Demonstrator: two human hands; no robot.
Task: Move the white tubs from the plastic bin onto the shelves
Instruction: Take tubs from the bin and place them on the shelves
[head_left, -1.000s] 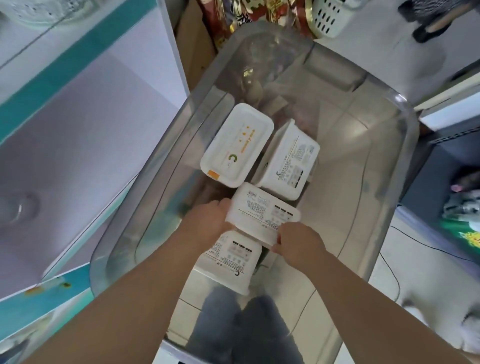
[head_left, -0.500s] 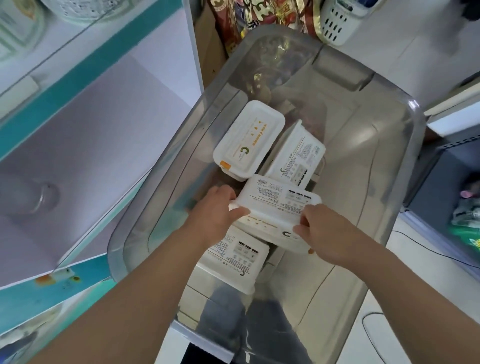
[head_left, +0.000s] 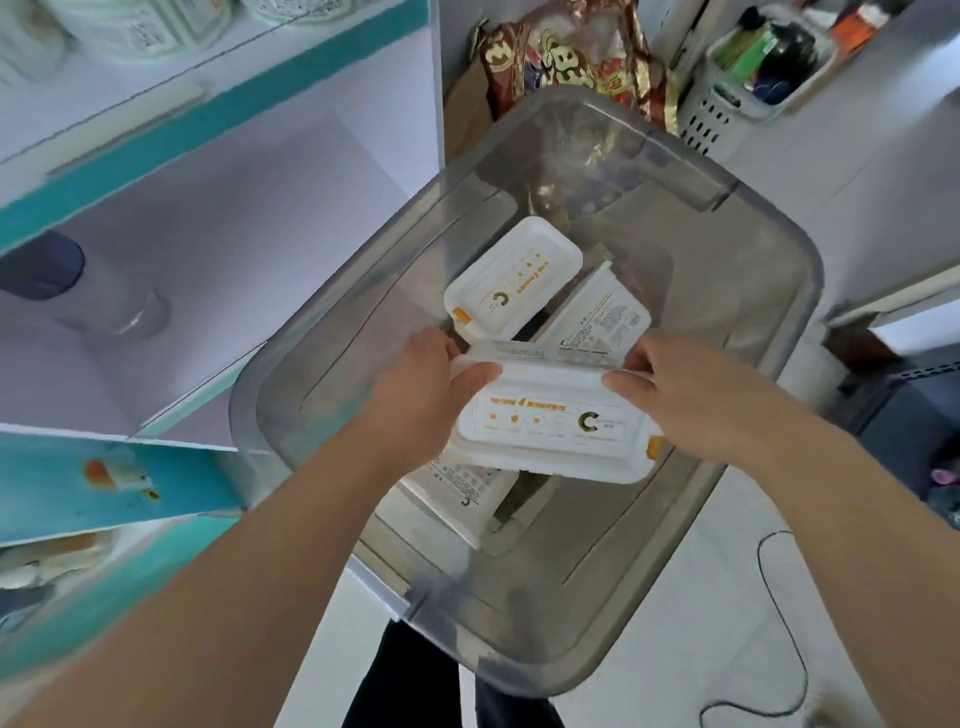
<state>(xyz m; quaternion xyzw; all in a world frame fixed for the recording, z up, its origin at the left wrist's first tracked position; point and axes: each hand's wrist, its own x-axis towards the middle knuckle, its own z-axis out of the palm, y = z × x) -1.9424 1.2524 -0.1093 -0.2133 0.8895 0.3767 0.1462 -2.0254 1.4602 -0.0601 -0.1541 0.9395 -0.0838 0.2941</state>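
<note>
A white tub (head_left: 556, 421) with an orange-printed lid is held above the clear plastic bin (head_left: 769, 291), lid facing me. My left hand (head_left: 421, 395) grips its left end and my right hand (head_left: 701, 395) grips its right end. Three more white tubs stay in the bin: one lid-up (head_left: 514, 278) at the back, one on its side (head_left: 597, 312) to its right, one (head_left: 462, 493) partly hidden beneath the lifted tub. The white shelves (head_left: 208, 218) with teal edges stand to the left.
A pale bottle (head_left: 88, 291) with a dark cap lies on the middle shelf. Packs sit on the top shelf (head_left: 140, 26). Snack bags (head_left: 561, 57) and a white basket (head_left: 743, 93) stand behind the bin. A black cable (head_left: 779, 623) runs over the floor at right.
Both hands have lifted the tub out of the pile and turned it over, so its printed lid now faces up instead of its label side. The view has shifted upward.
</note>
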